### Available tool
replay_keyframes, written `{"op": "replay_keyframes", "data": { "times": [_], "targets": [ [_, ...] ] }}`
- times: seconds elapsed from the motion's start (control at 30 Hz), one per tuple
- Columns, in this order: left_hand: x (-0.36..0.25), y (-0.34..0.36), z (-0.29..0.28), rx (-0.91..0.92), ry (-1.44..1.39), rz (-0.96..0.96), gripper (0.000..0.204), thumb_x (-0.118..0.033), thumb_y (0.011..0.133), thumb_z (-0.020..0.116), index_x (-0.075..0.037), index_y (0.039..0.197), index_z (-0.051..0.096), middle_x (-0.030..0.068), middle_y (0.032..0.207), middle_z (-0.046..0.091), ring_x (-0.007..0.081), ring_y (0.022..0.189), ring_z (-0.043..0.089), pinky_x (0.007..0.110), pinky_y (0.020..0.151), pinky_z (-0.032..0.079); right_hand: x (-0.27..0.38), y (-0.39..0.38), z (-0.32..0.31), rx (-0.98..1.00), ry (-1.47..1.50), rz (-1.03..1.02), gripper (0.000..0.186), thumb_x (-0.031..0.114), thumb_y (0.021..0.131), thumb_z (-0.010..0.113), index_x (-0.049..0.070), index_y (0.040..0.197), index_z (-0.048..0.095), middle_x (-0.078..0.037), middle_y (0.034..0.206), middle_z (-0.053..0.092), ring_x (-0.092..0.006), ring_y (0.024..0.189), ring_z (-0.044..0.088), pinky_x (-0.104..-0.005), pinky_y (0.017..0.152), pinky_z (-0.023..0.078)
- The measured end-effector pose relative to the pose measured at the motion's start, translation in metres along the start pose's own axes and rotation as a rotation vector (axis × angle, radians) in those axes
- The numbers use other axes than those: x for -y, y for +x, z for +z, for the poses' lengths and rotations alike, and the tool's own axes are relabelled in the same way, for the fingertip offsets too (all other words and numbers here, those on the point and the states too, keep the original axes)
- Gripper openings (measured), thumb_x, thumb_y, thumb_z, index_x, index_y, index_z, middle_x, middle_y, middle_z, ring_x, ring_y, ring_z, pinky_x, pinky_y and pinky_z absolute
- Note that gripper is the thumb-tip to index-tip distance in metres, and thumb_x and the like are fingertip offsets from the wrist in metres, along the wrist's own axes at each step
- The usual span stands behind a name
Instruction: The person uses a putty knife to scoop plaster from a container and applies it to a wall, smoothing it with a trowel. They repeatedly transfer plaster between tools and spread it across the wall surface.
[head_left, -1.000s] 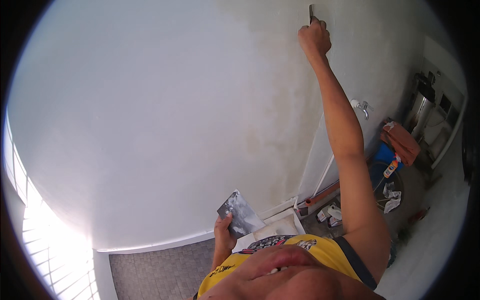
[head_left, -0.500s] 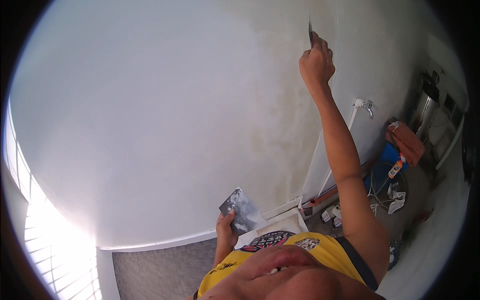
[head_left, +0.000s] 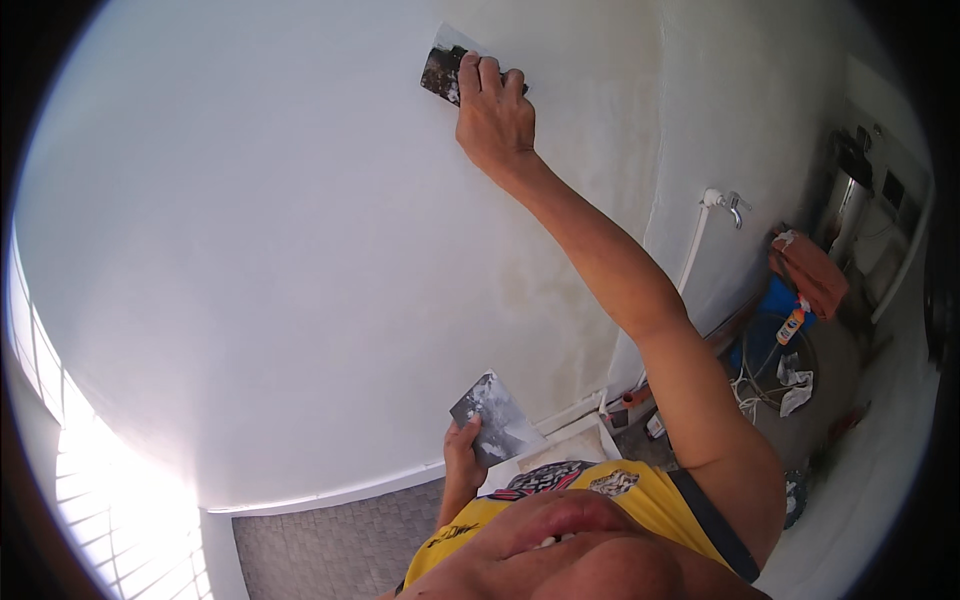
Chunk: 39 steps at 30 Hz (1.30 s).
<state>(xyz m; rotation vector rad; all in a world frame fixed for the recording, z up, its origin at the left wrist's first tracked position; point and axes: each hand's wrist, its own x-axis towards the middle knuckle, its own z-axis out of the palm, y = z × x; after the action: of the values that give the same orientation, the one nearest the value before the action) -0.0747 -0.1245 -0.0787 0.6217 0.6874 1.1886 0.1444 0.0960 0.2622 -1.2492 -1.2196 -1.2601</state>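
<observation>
Your two hands are well apart, and each one is closed on a flat tool. Your right hand (head_left: pixel 497 115) is up high and grips a dark scraper (head_left: pixel 440 72) with white smears on it. The scraper is at the big pale wall (head_left: pixel 300 200) — you can't tell for sure if its edge touches. Your left hand (head_left: pixel 463 452) is down low, near your yellow shirt (head_left: pixel 640 480). It holds a flat plate (head_left: pixel 497 415), grey and dark, with white stuff spread on its face. The plate is tilted, in front of the low part of the wall.

Just past the plate is a white box (head_left: pixel 597 438), partly hidden by your shirt. To the right of your arm, a shiny tap (head_left: pixel 735 208) sticks out on top of a white pipe (head_left: pixel 692 252). Farther right you can see a red-brown bag (head_left: pixel 808 272), with an orange bottle (head_left: pixel 791 326) just below it. Near the bottle, a crumpled white scrap (head_left: pixel 796 390) lies on the ground. Grey tiles (head_left: pixel 320 545) cover the floor at the lower left — bright light shines beside them.
</observation>
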Motion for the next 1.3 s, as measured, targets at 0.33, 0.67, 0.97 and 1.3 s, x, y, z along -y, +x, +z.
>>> {"op": "replay_keyframes", "data": {
  "times": [0.33, 0.67, 0.97, 1.3],
  "targets": [
    [0.003, -0.006, -0.010, -0.083, 0.007, 0.060, 0.030, -0.007, 0.102, 0.053, 0.001, 0.130, 0.060, 0.0110, 0.117, 0.070, 0.0214, 0.103, 0.070, 0.037, 0.090, 0.059, -0.149, -0.035, -0.032, 0.119, -0.018, 0.572, 0.049, 0.008, 0.095, 0.055, 0.011, 0.144, 0.055, -0.007, 0.136, 0.062, -0.0365, 0.117, 0.062, -0.0491, 0.084, 0.061],
    [-0.001, 0.000, -0.011, -0.082, 0.028, 0.003, 0.029, -0.008, 0.101, 0.055, 0.001, 0.129, 0.059, 0.0117, 0.117, 0.070, 0.0224, 0.102, 0.071, 0.038, 0.089, 0.059, -0.056, 0.023, 0.009, 0.114, 0.076, 0.378, 0.042, 0.011, 0.091, 0.064, -0.001, 0.131, 0.058, -0.016, 0.121, 0.060, -0.0382, 0.103, 0.064, -0.0448, 0.062, 0.062],
    [-0.011, -0.002, -0.006, 0.030, 0.015, -0.010, 0.035, -0.009, 0.101, 0.055, 0.001, 0.134, 0.055, 0.0126, 0.119, 0.069, 0.0229, 0.103, 0.070, 0.038, 0.089, 0.059, 0.055, -0.065, -0.025, 0.108, 0.035, -0.182, 0.053, 0.010, 0.078, 0.073, 0.004, 0.130, 0.063, -0.007, 0.113, 0.062, -0.0251, 0.087, 0.059, -0.0307, 0.049, 0.050],
    [-0.004, -0.003, -0.014, -0.143, 0.017, 0.037, 0.030, -0.011, 0.101, 0.054, -0.001, 0.128, 0.059, 0.0109, 0.113, 0.071, 0.0225, 0.098, 0.071, 0.038, 0.084, 0.060, -0.217, -0.036, -0.013, 0.340, -0.117, 0.854, 0.048, 0.017, 0.096, 0.052, 0.012, 0.143, 0.054, -0.016, 0.132, 0.063, -0.0414, 0.118, 0.063, -0.0571, 0.092, 0.056]
  ]
}}
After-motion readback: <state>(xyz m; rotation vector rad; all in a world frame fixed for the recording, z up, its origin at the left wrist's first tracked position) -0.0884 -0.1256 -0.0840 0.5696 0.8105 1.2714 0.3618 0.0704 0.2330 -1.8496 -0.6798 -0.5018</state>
